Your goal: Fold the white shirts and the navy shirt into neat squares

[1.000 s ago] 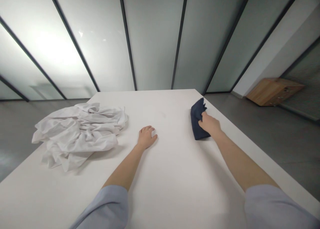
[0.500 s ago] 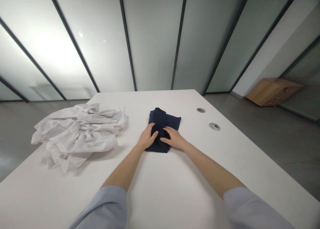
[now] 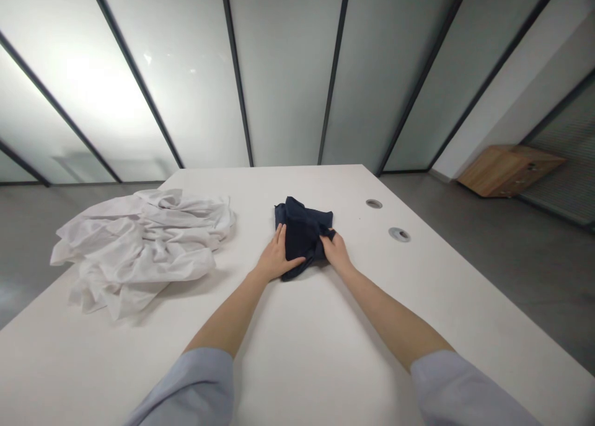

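Bunched navy cloth [image 3: 303, 235], long axis near-to-far, between open left hand [image 3: 277, 260] lying flat on its near edge and right hand [image 3: 335, 253], fingers together at its right edge, clamp unclear.

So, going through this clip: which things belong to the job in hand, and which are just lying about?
In use: navy cloth, left hand, right hand.

Lying about: crumpled white cloth, white table, two round grommets, wooden cabinet.

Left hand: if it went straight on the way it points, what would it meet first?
The navy cloth. The left hand points forward and toward the right, into the cloth, and its thumb already appears to lie on it, though depth is hard to judge from this view.
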`<act>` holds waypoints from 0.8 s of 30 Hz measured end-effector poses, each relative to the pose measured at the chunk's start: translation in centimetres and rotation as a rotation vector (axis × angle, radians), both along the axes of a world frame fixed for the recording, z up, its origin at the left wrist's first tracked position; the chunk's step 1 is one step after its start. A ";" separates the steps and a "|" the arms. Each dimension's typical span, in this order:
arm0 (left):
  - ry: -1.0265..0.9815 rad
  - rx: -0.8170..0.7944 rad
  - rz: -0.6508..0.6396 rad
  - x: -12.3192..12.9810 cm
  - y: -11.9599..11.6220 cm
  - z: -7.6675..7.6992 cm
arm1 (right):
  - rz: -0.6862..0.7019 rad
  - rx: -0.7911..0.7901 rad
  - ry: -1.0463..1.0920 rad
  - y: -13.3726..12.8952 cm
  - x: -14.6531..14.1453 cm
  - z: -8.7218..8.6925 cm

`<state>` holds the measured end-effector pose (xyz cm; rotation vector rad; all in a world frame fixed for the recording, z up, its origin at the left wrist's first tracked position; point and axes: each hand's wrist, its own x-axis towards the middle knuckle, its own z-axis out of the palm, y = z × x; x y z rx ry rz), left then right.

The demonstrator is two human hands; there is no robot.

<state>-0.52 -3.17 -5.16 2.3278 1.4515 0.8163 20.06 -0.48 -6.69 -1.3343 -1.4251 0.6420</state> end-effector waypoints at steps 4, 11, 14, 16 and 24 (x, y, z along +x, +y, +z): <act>0.188 -0.056 0.066 0.0 0.2 0.0 | -0.321 -0.045 0.312 1.5 2.7 -0.5; 0.178 0.036 0.177 -0.7 0.6 0.3 | -0.546 0.055 -0.116 0.6 5.2 1.5; 0.167 0.049 0.209 -1.0 0.9 0.2 | -0.226 0.171 -0.390 -0.6 3.6 2.0; 0.160 0.031 0.232 -1.1 1.2 0.2 | 0.056 0.166 -0.584 -1.2 2.3 2.1; -0.226 0.111 0.275 -1.7 1.1 1.5 | 0.209 -0.074 -1.007 -1.9 -0.3 2.3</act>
